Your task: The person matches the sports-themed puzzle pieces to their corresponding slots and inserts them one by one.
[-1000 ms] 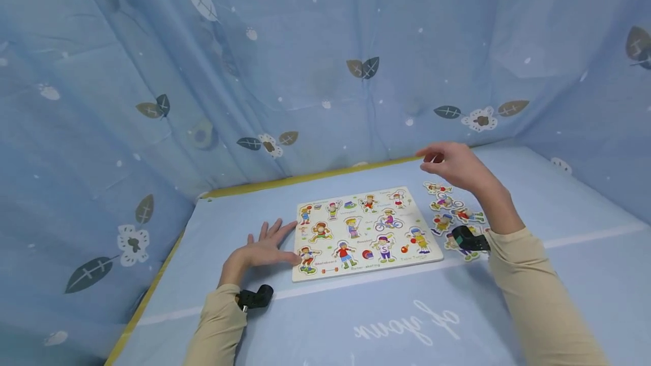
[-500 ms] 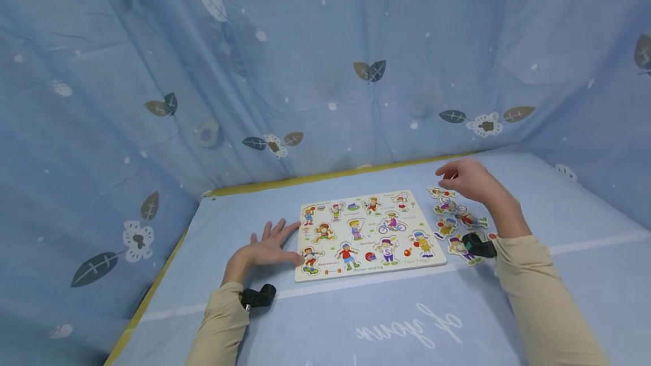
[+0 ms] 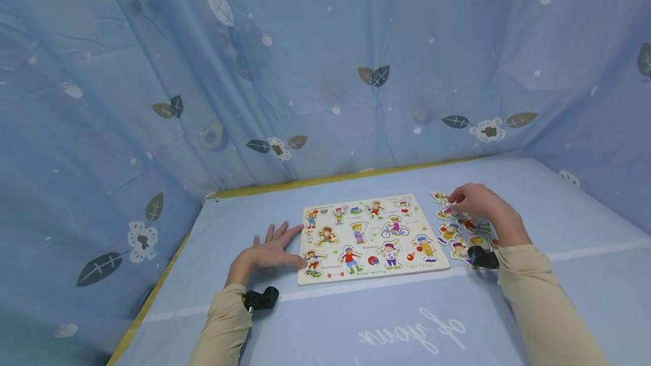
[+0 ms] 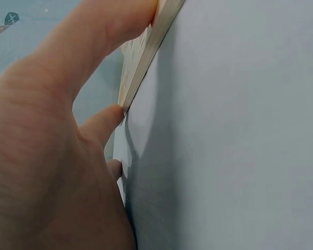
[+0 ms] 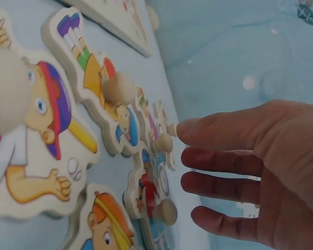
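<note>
Hovering over loose puzzle pieces (image 3: 460,225) off the board's (image 3: 371,236) right edge, right hand (image 3: 480,205) — fingers relaxed, gripping nothing; left hand (image 3: 269,250) flat — steadying the left edge.

A makeshift staged recording corner: leaf-printed blue curtains (image 3: 325,61) wall in a blue-covered surface (image 3: 356,321) on the left, far and right sides.
</note>
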A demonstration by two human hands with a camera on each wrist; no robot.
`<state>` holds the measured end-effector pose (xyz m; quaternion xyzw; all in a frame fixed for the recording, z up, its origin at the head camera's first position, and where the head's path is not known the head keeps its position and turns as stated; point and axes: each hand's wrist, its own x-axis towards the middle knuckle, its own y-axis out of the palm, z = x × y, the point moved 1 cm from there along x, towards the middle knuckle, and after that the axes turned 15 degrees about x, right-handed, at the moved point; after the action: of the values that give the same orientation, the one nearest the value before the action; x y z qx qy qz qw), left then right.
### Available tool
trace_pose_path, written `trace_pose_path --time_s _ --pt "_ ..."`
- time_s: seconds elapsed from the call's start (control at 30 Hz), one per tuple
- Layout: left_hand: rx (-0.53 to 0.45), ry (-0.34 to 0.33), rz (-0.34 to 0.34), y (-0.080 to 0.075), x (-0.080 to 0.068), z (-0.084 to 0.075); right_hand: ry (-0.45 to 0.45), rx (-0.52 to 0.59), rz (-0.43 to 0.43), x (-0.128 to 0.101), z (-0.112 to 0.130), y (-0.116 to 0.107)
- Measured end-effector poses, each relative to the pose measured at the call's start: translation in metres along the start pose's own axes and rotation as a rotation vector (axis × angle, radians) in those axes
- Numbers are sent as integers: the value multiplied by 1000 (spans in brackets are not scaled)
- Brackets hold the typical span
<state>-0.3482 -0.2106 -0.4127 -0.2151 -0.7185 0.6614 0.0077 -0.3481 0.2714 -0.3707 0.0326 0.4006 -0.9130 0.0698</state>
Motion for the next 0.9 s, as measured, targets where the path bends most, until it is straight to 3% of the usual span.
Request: trace_pose_path --time_s 0.63,0.9 --pt "-4 -13 -9 1 0 0 100 42 9 5 -14 8" --pt "-3 -12 -15 2 0 1 67 18 -2 5 -17 9"
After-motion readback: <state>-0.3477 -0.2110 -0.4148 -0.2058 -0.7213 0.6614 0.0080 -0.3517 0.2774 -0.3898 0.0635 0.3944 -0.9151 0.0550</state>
